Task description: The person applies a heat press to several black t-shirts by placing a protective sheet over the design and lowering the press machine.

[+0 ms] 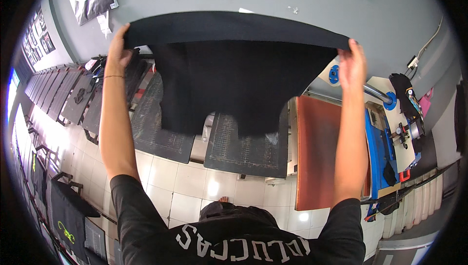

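Note:
A wide black fabric panel (224, 75) hangs stretched out between my raised hands, in front of a grey wall. Its upper edge forms a straight band, and curved cut-outs break its lower edge. My left hand (120, 48) pinches the panel's upper left corner, with the fingertips partly behind the cloth. At the upper right corner my right hand (353, 63) grips the same band, thumb and fingers closed on it. Below the hanging cloth lie two dark, worn boards (243, 155), partly covered by its lower edge.
A reddish-brown board (317, 158) stands right of the dark boards, beside a blue-framed machine (378, 143). A row of dark boards (73, 89) runs along the left. Dark fabric with a yellow-green print (66, 211) lies at lower left. White floor tiles (187, 177) show between.

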Tool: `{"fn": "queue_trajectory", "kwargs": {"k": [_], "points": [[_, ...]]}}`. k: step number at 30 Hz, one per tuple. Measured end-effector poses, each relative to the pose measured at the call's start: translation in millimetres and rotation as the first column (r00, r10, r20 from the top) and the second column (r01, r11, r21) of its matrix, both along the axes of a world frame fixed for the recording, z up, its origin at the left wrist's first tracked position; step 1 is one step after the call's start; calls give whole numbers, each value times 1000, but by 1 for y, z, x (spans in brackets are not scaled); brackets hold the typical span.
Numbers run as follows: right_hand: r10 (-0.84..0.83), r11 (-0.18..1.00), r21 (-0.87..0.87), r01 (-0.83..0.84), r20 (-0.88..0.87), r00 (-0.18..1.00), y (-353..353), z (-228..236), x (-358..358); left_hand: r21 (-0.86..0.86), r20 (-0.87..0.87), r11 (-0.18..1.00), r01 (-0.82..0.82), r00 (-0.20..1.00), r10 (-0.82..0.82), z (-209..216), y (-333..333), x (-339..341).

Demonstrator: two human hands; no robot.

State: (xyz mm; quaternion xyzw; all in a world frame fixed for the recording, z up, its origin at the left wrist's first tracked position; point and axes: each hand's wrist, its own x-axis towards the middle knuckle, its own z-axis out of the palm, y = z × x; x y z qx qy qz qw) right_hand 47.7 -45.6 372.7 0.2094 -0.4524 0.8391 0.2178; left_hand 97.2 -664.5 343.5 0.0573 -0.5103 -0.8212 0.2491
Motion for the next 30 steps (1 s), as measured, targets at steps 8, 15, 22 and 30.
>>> {"fn": "queue_trajectory", "kwargs": {"k": [8,15,22,30], "points": [[-70,996,-26,85,367,928,-35,-122,207,-83,136,990,-110,983,120,-90,-2,177],[113,993,-80,-91,881,459,-51,-354,251,-346,565,934,85,814,135,-298,-39,190],[22,986,4,-165,988,156,-81,-434,270,-650,647,750,122,608,461,-441,-93,201],[-5,945,35,-326,996,93,-77,-471,307,-747,530,659,88,678,510,-481,-140,211]]}}
